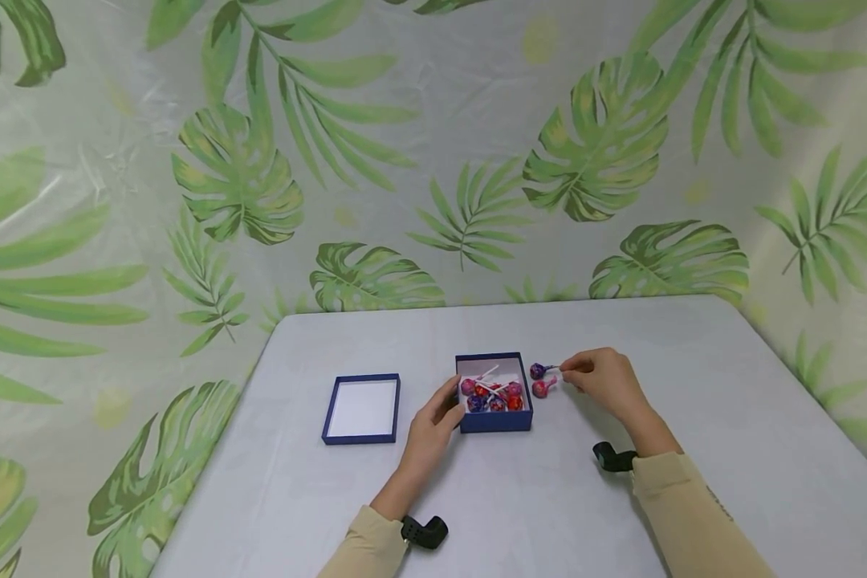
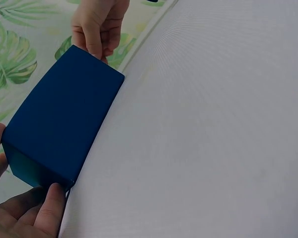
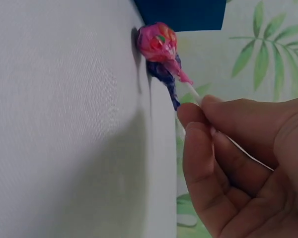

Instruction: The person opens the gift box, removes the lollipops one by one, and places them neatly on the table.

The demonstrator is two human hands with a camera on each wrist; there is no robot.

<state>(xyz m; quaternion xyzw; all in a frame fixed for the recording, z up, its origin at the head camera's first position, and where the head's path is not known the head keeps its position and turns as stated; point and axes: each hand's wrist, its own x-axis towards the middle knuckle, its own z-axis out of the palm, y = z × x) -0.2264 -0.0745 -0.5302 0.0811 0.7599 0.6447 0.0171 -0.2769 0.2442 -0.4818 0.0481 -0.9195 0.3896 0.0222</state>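
My left hand (image 1: 433, 425) holds the left side of a dark blue box (image 1: 496, 422), thumb by its near corner and fingers along that side. In the left wrist view the box's blue outer wall (image 2: 64, 109) shows beside the fingers. Inside lie several wrapped lollipops (image 1: 497, 404) with crossed white sticks. Right of the box, my right hand (image 1: 607, 381) pinches a white lollipop stick between thumb and fingertips. A pink-wrapped lollipop (image 3: 156, 43) leads to those fingertips in the right wrist view. A purple-wrapped lollipop (image 1: 538, 370) lies close beside it, its stick partly hidden by the fingers.
A shallow blue lid (image 1: 361, 440) with a white inside lies left of the box. Both stand on a table (image 1: 520, 506) with a white cover. Behind the table hangs a leaf-patterned sheet (image 1: 470, 160).
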